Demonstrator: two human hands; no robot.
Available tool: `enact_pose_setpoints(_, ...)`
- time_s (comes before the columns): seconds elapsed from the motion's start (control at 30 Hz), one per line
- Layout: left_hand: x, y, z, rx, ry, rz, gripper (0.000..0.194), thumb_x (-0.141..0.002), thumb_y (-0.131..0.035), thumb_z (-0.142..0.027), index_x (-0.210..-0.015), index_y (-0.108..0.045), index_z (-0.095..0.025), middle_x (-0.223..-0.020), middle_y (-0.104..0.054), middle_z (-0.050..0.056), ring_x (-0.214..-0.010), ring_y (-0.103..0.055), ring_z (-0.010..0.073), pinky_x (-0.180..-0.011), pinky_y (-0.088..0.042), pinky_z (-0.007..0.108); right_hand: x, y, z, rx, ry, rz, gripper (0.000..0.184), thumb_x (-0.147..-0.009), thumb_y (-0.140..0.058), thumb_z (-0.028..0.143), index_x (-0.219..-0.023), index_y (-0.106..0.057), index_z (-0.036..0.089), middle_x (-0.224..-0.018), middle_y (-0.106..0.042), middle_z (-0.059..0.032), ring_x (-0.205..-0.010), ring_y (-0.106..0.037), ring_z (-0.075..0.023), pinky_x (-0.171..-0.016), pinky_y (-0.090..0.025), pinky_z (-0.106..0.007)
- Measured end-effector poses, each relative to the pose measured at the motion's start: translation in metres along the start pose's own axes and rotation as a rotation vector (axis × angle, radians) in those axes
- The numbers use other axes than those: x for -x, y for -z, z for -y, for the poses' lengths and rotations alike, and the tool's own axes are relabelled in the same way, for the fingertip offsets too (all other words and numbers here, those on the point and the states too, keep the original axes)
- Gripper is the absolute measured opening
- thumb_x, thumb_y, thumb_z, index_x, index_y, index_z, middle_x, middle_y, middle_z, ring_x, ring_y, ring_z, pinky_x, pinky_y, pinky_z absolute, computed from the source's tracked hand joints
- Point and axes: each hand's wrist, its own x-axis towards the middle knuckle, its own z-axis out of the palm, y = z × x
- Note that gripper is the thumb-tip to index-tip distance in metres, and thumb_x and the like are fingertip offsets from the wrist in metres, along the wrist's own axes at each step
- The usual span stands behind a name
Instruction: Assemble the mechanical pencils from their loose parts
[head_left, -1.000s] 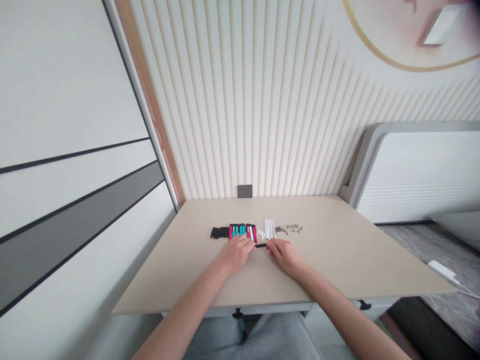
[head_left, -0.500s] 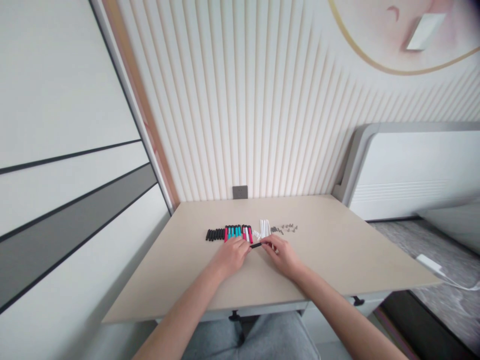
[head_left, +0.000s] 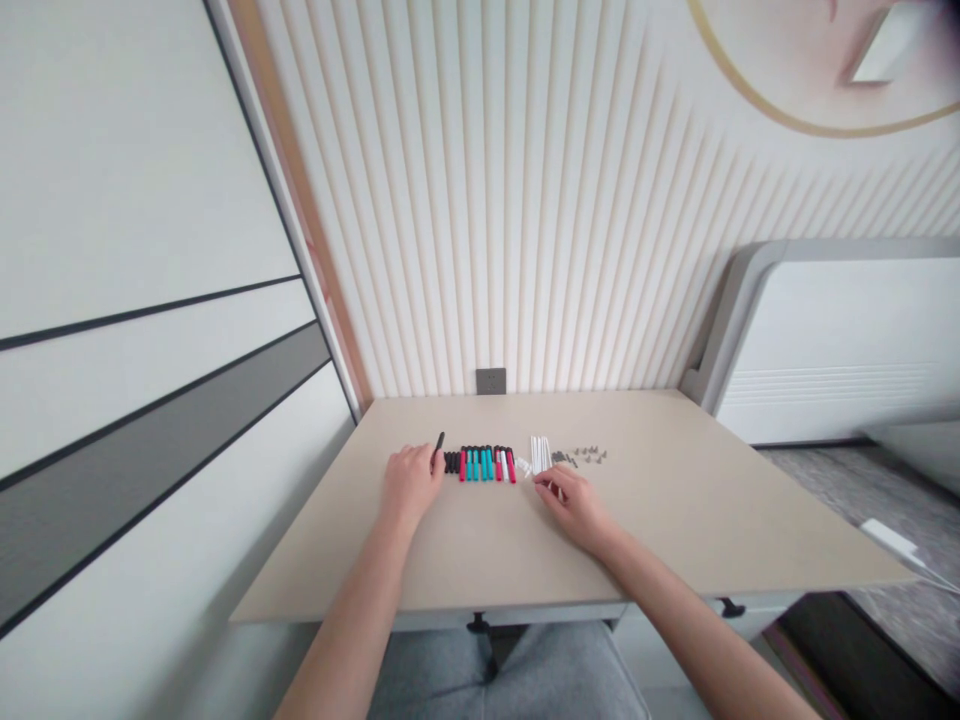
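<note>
My left hand (head_left: 412, 485) is at the left end of the row, its fingers closed on a slim black pen part (head_left: 439, 441) that points up and away. Just right of its fingers lie several short black tubes (head_left: 452, 462), partly covered by the hand. Beside them runs a row of coloured pen tubes (head_left: 482, 465), teal, red and white, with black pieces at their far ends. My right hand (head_left: 571, 500) is at the near ends of several thin white sticks (head_left: 540, 453). Its fingertips are pinched together, and what they hold, if anything, is too small to make out.
Small white pieces (head_left: 523, 467) lie between the coloured tubes and the white sticks. To the right are small dark grey pieces (head_left: 560, 458) and several tiny metallic pieces (head_left: 592, 455). The beige table (head_left: 480, 550) meets a ribbed wall with a dark socket (head_left: 491, 381).
My hands have moved apart. The left one has gone left with the black pen part, which was between both hands before. My right hand stays by the white sticks; the view has shifted slightly.
</note>
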Motion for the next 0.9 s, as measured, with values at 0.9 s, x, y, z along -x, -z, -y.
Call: enact_pose_setpoints(0.9, 0.009, -0.010, 0.012, -0.112, 0.265, 0.154, 0.029, -0.092, -0.041, -0.027, -0.098, -0.067, -0.015, -0.100, -0.065, 0.014, -0.100, -0.058, 0.0295, -0.079, -0.045, 0.037, 0.000, -0.001, -0.012, 0.080, -0.034, -0.055, 0.018, -0.092, -0.050, 0.024, -0.096, -0.067, 0.021, -0.088, -0.063, -0.0044, -0.076, -0.060, -0.0160, -0.071, -0.049, -0.028)
